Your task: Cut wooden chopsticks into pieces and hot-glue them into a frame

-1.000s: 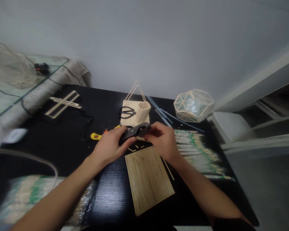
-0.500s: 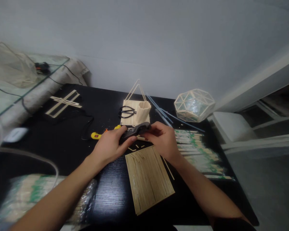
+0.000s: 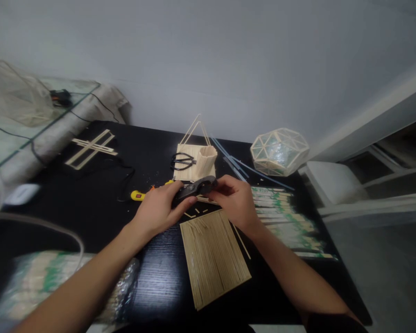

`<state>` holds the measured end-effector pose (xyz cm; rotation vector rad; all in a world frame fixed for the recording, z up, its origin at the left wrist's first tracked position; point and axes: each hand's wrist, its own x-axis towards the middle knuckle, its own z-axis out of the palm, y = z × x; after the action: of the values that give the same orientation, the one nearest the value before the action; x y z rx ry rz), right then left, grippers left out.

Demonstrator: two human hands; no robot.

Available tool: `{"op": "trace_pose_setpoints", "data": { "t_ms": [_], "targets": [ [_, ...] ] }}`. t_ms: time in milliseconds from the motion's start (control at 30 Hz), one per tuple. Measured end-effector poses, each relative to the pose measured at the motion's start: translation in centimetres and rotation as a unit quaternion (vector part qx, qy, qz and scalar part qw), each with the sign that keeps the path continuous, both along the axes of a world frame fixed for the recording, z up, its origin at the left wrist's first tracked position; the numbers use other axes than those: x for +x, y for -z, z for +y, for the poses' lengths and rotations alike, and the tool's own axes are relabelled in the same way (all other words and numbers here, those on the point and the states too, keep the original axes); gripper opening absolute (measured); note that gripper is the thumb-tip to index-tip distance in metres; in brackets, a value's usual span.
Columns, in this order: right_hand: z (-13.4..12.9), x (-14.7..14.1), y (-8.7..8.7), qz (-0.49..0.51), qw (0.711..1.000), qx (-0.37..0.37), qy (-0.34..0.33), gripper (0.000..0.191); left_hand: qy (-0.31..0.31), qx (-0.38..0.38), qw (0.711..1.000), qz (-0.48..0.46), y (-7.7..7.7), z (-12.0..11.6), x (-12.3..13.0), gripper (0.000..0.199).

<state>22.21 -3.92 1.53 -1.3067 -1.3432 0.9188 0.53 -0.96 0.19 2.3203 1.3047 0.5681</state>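
My left hand (image 3: 159,203) is wrapped round a black hand tool (image 3: 194,188) with a curved, hooked jaw, perhaps a cutter. At the jaw's end the fingers of my right hand (image 3: 237,201) are pinched together. What they hold, if anything, is hidden. Below the hands lies a flat panel of thin wooden sticks (image 3: 215,259), with several short stick pieces on its upper end. Just behind the tool stands a stick-built piece with a round cup (image 3: 206,162) and a triangular frame. Black-handled scissors (image 3: 183,161) rest on its base.
A yellow glue gun (image 3: 137,195) lies left of my hands. Crossed stick strips (image 3: 92,149) are at the back left. Blue-grey glue sticks (image 3: 234,164) and a faceted stick lantern (image 3: 279,152) sit at the back right. Packs of sticks lie right (image 3: 287,217) and front left (image 3: 38,282).
Both hands keep their places. The black tool's jaw looks slightly more open than before.
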Motion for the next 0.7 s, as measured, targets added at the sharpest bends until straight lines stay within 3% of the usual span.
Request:
{"op": "trace_pose_setpoints", "data": {
  "t_ms": [200,333,567,700],
  "targets": [
    [0.0,-0.1,0.1,0.015,1.000,-0.004,-0.003,0.022,-0.018,-0.024,1.000,-0.006,-0.2,-0.1,0.1,0.045],
    [-0.1,-0.2,0.2,0.019,0.999,-0.018,-0.027,0.025,-0.011,-0.096,0.991,-0.098,-0.3,0.2,0.3,0.051],
    [-0.2,-0.3,0.2,0.042,0.995,-0.039,-0.076,0.026,-0.026,-0.231,0.932,-0.277,1.1,0.9,0.1,0.062],
    [-0.3,-0.4,0.1,0.048,0.994,-0.033,-0.094,0.022,-0.017,-0.278,0.902,-0.331,1.4,0.7,0.2,0.063]
  ]
}}
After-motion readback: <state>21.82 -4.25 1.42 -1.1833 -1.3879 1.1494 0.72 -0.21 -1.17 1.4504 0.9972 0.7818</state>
